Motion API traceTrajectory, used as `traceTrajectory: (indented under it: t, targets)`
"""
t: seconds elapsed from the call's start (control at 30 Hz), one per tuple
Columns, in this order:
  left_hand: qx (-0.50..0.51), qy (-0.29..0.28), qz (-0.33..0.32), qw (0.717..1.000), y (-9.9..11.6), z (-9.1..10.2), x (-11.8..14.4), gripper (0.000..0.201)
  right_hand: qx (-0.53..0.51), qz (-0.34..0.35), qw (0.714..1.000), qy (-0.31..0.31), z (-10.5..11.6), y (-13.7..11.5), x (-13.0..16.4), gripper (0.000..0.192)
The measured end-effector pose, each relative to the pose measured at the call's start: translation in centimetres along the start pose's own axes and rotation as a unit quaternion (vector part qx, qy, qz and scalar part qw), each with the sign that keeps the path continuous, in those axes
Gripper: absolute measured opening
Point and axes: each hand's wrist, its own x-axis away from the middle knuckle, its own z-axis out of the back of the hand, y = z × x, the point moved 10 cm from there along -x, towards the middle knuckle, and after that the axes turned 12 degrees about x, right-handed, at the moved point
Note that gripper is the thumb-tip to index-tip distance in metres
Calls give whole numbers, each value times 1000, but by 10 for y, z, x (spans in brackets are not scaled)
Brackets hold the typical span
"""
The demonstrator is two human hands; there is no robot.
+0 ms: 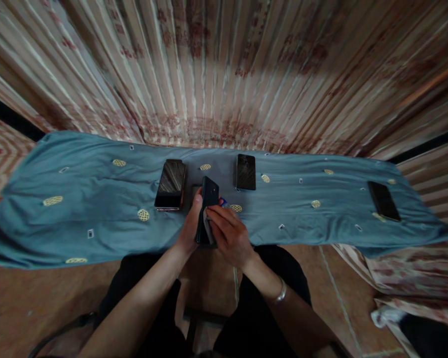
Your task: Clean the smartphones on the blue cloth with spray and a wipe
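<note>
Your left hand (189,226) holds the dark phone (211,191) along its side, thumb at the edge; your right hand (229,233) has its fingers bunched against the phone's lower part, over a pale scrap (208,224), mostly hidden. Phone tilted, lower end close to the near edge of the cloth-covered table (283,214). A small blue item (223,201) shows partly behind your right hand. Left of your grip: glossy phone (170,181), a narrow gap away. Beyond, right: upright-lying phone (246,172), nearer the far edge, where the curtain (209,74) hangs close behind. Widest room to move: rightward, up to the black phone (384,201) near the right end.
</note>
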Motion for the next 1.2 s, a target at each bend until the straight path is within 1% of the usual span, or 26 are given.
traceTrajectory:
  t: [0.07, 0.13, 0.23, 0.33, 0.5, 0.67, 0.8, 0.87, 1.03, 1.2]
  targets:
    - [-53, 5, -56, 997, 6, -2, 4, 61, 21, -10, 1000, 9, 1, 8, -4, 46]
    - [-107, 4, -86, 991, 8, -5, 9, 62, 38, -21, 999, 14, 1, 16, -8, 45]
    - [-176, -11, -108, 978, 7, -11, 13, 63, 53, -34, 998, 13, -1, 27, -15, 46]
    - [-203, -24, -114, 972, 4, -13, 14, 62, 64, -52, 997, 7, -5, 37, -20, 47]
    - [-160, -4, -98, 982, 5, -8, 17, 52, 61, -69, 996, 20, -7, 55, -23, 47]
    - [-144, -13, -112, 983, 16, -10, 19, 47, 54, -106, 993, 2, -16, 74, -17, 46]
    - [-116, -18, -97, 988, 16, -12, 14, 45, 52, -119, 991, 18, -16, 81, -14, 41]
    - [-95, -11, -84, 992, 16, -12, 13, 43, 57, -116, 991, 15, -16, 80, -14, 41]
    - [-48, 39, -56, 997, 18, -9, 16, 40, 75, -84, 994, 12, -14, 68, -13, 42]
    - [-14, 77, -25, 997, 16, -4, 17, 28, 89, -74, 993, 7, -15, 56, -10, 43]
